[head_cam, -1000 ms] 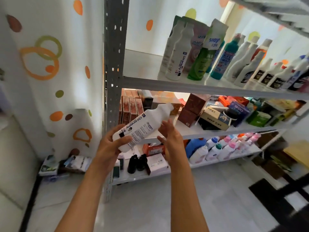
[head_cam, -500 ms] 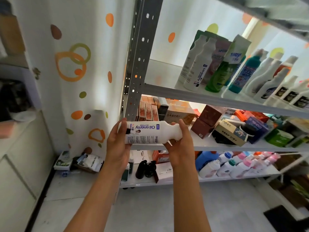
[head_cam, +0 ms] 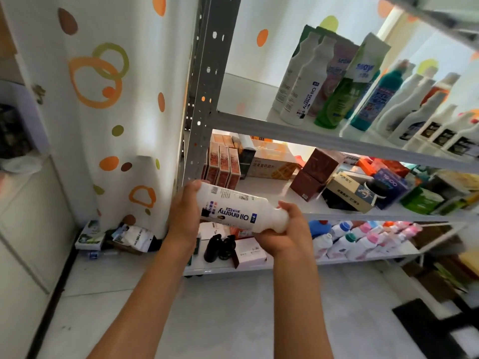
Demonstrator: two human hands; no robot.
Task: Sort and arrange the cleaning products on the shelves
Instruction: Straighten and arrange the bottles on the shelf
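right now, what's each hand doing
Left hand: grips the base end of the white Oil enemy bottle.
Right hand: grips the same bottle's neck end.

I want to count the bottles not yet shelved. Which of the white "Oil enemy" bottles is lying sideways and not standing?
The Oil enemy bottle held by the left hand and right hand. It lies nearly level, while the two matching bottles stand upright on the upper shelf.

spotted curtain (head_cam: 108,104), boxes of goods (head_cam: 223,168), grey floor (head_cam: 233,320)
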